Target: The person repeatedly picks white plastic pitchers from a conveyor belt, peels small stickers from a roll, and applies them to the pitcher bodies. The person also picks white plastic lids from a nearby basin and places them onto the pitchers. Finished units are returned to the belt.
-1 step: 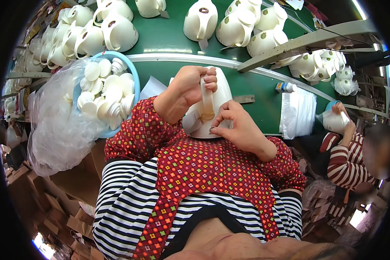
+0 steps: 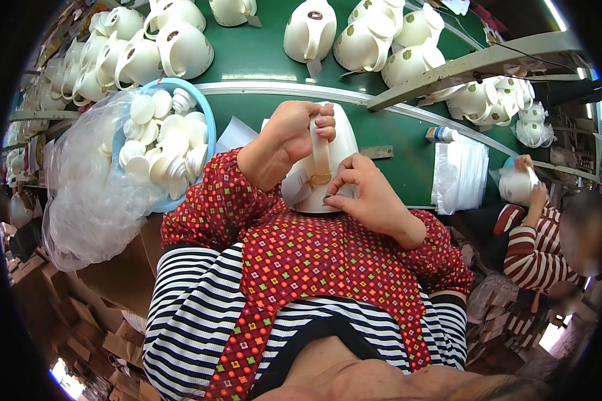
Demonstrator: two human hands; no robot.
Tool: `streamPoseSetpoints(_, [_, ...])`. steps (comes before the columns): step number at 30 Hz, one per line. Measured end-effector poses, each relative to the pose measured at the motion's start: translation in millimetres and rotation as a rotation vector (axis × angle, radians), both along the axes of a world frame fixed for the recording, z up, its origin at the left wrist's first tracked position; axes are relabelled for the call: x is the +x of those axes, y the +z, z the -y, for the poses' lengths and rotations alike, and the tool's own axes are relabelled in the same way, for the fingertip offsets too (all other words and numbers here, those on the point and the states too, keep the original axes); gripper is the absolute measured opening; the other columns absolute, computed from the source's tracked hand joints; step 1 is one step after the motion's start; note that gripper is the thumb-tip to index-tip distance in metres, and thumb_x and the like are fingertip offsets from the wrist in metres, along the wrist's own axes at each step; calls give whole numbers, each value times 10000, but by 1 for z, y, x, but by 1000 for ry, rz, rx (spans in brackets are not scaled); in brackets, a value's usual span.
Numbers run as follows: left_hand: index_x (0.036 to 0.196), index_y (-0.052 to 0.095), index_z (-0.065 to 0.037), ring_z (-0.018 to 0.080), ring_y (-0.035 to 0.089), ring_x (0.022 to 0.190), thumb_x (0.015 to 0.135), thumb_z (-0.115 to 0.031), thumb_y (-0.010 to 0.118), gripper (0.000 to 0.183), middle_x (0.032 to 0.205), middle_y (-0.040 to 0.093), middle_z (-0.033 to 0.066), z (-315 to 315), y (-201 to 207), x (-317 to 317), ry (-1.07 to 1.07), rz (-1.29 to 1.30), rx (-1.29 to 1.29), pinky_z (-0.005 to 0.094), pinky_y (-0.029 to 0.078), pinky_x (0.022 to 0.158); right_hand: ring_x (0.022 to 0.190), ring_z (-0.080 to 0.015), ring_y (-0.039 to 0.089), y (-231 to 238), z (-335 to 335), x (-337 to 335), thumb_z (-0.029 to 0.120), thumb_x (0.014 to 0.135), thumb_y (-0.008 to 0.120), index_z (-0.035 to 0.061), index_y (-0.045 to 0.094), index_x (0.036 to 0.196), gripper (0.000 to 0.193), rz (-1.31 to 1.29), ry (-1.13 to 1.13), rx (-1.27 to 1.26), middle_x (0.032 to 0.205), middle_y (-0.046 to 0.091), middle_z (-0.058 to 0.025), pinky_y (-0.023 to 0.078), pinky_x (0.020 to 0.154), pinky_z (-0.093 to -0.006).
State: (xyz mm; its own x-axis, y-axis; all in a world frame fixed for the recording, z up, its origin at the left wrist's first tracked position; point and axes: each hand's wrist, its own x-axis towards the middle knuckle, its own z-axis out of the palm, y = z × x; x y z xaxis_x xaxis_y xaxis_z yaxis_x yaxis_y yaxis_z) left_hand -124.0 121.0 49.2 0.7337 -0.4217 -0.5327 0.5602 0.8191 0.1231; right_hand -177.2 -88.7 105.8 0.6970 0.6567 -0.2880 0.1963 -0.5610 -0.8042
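Observation:
A white jug (image 2: 342,137) lies tilted against my apron at the table's near edge. My left hand (image 2: 289,134) is closed round the upper part of its handle (image 2: 320,155). A gold-coloured band (image 2: 320,178) circles the handle's lower end, with a white paper tag (image 2: 293,188) beside it. Against the side of the jug, my right hand (image 2: 371,194) is pinched, thumb to fingers, close to that band. What sits between these fingertips is too small to make out.
To the left stands a blue basin (image 2: 209,134) of white lids (image 2: 174,127), with a clear plastic bag (image 2: 90,194) over its side. Flat plastic bags (image 2: 460,175) lie at right by a small bottle (image 2: 441,134). Rows of white jugs (image 2: 184,50) stand behind. A co-worker (image 2: 538,247) handles a wrapped jug.
My hands and the jug hold the same place. At right, the co-worker's hands and the wrapped jug have shifted slightly.

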Motion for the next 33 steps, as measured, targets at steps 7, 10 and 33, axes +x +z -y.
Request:
streamPoseSetpoints(7, [1223,422,40,97,398,671,1049,3,364,187,848,443,21,0,1,1,32,-27,33,251,388,579,1119,-288,527,-7,-7,-5,136,758,845,88,746,847,141,111,-6,-42,1066,555,-88,379,1002,-409])
streamPoseSetpoints(10, [1223,422,38,99,400,671,1047,3,362,189,853,452,24,1,2,1,47,-33,39,253,388,578,1084,-268,528,-13,-8,-5,134,735,861,86,729,848,180,235,30,-67,1048,545,-74,380,984,-401])
streamPoseSetpoints(33, [1395,502,21,147,495,803,1086,-121,474,342,909,514,2,-32,-28,18,125,360,156,301,443,738,1421,-516,341,-85,16,7,391,665,942,109,69,1652,1348,374,-187,-155,1606,201,-306,302,1171,-601])
